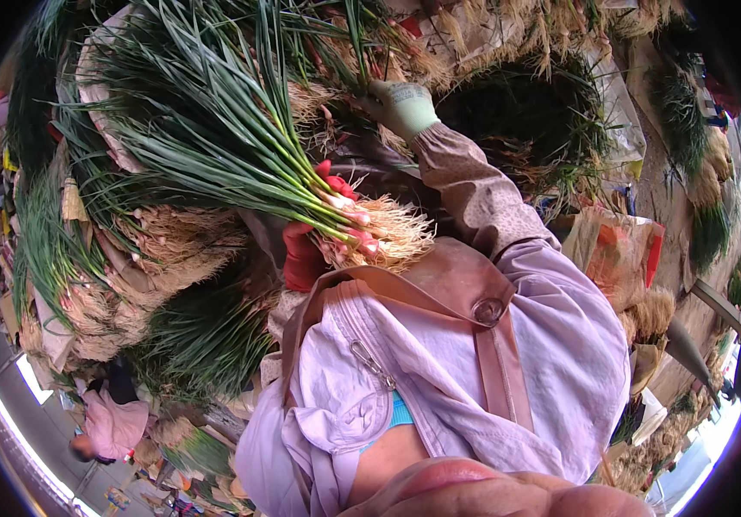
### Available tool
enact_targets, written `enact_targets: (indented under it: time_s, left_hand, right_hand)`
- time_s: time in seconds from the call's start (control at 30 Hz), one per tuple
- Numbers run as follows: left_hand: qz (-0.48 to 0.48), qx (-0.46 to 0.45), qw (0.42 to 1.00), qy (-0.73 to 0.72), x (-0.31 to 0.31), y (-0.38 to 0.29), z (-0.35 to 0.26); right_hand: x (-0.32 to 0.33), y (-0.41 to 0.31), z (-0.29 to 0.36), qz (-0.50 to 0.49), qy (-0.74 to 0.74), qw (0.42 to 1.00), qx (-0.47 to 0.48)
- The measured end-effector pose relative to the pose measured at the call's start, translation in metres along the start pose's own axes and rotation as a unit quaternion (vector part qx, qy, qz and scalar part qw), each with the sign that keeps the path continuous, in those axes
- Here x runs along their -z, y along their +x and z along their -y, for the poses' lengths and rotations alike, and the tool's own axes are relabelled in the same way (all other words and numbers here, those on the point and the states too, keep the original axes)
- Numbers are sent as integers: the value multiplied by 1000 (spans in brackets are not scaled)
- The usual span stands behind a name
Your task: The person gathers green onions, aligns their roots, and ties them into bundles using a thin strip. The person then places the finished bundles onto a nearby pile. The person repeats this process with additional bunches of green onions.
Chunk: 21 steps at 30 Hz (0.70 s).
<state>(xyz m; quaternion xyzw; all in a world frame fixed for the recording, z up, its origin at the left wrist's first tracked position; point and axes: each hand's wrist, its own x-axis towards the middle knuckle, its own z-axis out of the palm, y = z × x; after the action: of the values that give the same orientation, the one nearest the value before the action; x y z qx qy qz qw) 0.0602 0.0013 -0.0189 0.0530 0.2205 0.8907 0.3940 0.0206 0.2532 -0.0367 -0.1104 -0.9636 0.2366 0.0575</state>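
My left hand (301,253), in a red glove, is shut around a bunch of green garlic plants (309,187) close to my chest. The bunch's long flat leaves fan to the upper left; its pinkish bulbs and pale, stringy roots point right. Farther out, my right hand (402,108), in a pale green glove, reaches into a pile of rooted plants (318,52). Green stems meet its bent fingertips, but whether it grips them cannot be made out. Below that hand, a brown apron (461,271) covers part of my front.
More bundles of garlic plants (144,239) lie at the left, with others (208,329) below them. A dark leafy heap (525,116) is on the right beside clear plastic sheeting (626,129). A red and clear bag (622,249) stands near my right elbow. Another person (111,423) is at lower left.
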Motion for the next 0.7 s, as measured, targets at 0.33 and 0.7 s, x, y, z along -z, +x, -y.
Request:
enact_targets:
  time_s: [0.33, 0.7]
  left_hand:
    - [-26, 135, 990, 5, 13, -2, -9]
    - [-61, 67, 996, 12, -6, -3, 1]
  right_hand:
    - [10, -29, 32, -86, 89, 952, 280]
    - [18, -40, 1, 46, 273, 957, 90]
